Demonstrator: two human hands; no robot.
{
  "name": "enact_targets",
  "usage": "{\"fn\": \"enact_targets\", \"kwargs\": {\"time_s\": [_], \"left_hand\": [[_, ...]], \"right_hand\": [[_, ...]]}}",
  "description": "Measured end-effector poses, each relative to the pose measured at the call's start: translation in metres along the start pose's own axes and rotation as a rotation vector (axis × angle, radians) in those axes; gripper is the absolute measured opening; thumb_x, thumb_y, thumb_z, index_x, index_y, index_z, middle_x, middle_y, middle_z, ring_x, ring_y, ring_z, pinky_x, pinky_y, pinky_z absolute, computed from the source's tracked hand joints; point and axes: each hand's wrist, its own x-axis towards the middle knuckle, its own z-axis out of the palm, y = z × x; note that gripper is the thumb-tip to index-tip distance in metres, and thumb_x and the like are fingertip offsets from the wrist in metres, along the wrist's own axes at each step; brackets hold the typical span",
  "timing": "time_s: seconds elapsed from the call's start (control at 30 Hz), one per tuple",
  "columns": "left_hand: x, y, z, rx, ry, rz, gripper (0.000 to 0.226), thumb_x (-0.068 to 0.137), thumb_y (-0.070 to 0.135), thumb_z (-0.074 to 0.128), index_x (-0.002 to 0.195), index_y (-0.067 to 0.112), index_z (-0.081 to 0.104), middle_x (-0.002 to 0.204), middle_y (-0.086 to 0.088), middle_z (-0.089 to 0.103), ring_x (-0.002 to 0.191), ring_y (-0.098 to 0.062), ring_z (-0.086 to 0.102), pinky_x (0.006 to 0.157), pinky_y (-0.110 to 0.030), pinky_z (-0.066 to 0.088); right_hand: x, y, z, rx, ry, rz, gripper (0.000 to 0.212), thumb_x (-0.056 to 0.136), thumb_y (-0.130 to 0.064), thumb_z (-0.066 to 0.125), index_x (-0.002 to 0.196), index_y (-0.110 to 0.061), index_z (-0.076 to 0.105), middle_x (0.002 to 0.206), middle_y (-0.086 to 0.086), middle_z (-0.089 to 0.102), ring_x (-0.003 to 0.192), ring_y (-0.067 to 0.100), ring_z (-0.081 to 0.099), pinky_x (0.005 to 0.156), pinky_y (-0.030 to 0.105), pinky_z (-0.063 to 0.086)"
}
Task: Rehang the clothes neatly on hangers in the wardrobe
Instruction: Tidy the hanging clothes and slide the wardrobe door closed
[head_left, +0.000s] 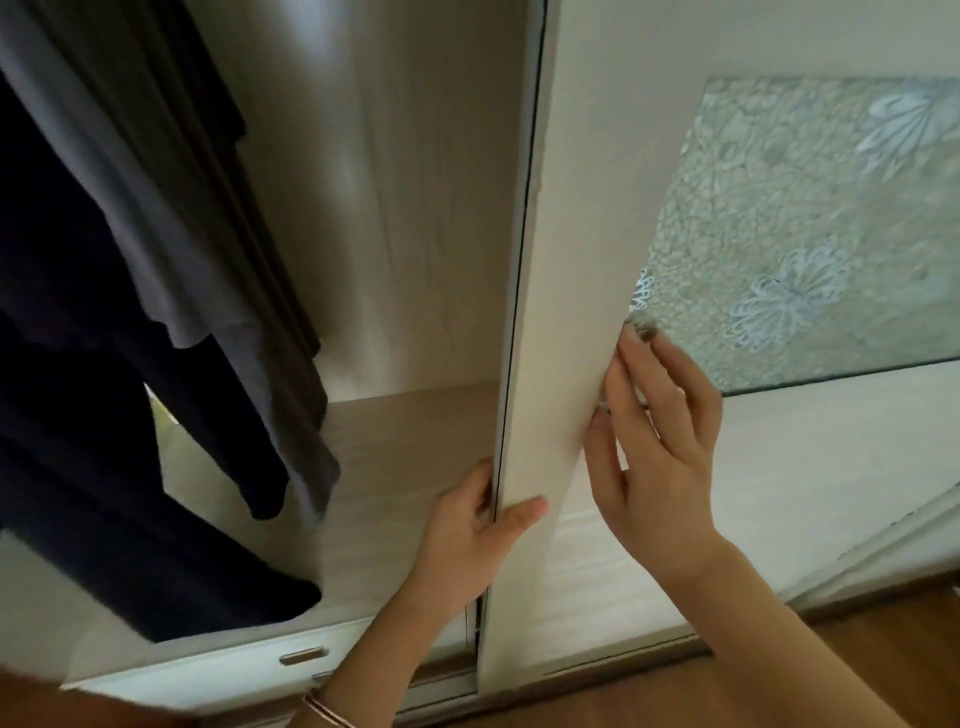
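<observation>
Upper left of frame: we see the clothes hanging inside the open wardrobe. A navy garment (67, 364) is farthest left and reaches lowest. A grey garment (171, 249) overlaps it. A darker garment (208, 104) hangs just behind, toward the pale back panel (415, 208). The tops of all three are cut off by the frame edge, so we cannot tell what they hang from.

Lower left: the navy hem ends close above the wood-grain shelf (405, 457). Below the shelf is a drawer front with a recessed handle (304, 657).

Centre bottom: the left hand (472, 535) grips the leading edge of the sliding door (582, 208), with the thumb on the front face and the fingers curled round behind the edge. There are thin bracelets (327, 714) at that wrist.

Right of centre: the right hand (665, 447) lies flat on the door face. Its fingers are straight and slightly spread, and the fingertips are at the lower left corner of the patterned glass panel (831, 234).

Lower right: a wooden floor (883, 649).
</observation>
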Motion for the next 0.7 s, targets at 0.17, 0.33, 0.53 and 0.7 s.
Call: {"fn": "enact_targets", "kwargs": {"time_s": [0.17, 0.33, 0.53, 0.7], "left_hand": [[-0.019, 0.000, -0.055, 0.003, 0.018, -0.015, 0.029, 0.077, 0.018, 0.070, 0.095, 0.037, 0.057, 0.090, 0.020, 0.071, 0.090, 0.009, 0.065, 0.077, -0.011, 0.052], [-0.044, -0.007, -0.126, 0.005, 0.063, -0.016, 0.039, 0.066, 0.036, 0.077, 0.100, 0.036, 0.059, 0.099, 0.019, 0.072, 0.099, 0.000, 0.066, 0.087, -0.023, 0.052], [-0.083, -0.013, -0.221, 0.077, 0.126, -0.001, 0.043, 0.070, 0.045, 0.069, 0.109, 0.039, 0.051, 0.107, 0.024, 0.068, 0.102, 0.005, 0.063, 0.088, -0.017, 0.052], [-0.116, -0.019, -0.287, 0.295, 0.328, 0.026, 0.064, 0.066, 0.057, 0.060, 0.125, 0.037, 0.044, 0.117, 0.018, 0.063, 0.110, 0.003, 0.058, 0.096, -0.030, 0.050]], "right_hand": [[-0.001, -0.048, 0.035, 0.083, 0.051, -0.018, 0.037, 0.097, -0.013, 0.038, 0.134, -0.009, 0.040, 0.149, -0.008, 0.028, 0.139, 0.015, 0.023, 0.108, 0.038, 0.033], [0.003, -0.113, 0.072, 0.132, 0.072, -0.055, 0.037, 0.098, -0.013, 0.035, 0.135, -0.014, 0.035, 0.147, -0.004, 0.024, 0.142, 0.010, 0.011, 0.104, 0.041, 0.034], [0.014, -0.203, 0.111, 0.106, 0.093, -0.184, 0.049, 0.097, -0.018, 0.042, 0.143, -0.023, 0.030, 0.156, -0.017, 0.013, 0.143, 0.010, 0.013, 0.106, 0.028, 0.026], [0.028, -0.269, 0.129, 0.007, 0.042, -0.291, 0.041, 0.093, -0.027, 0.049, 0.133, -0.020, 0.046, 0.142, -0.009, 0.040, 0.138, 0.013, 0.025, 0.109, 0.024, 0.014]]}}
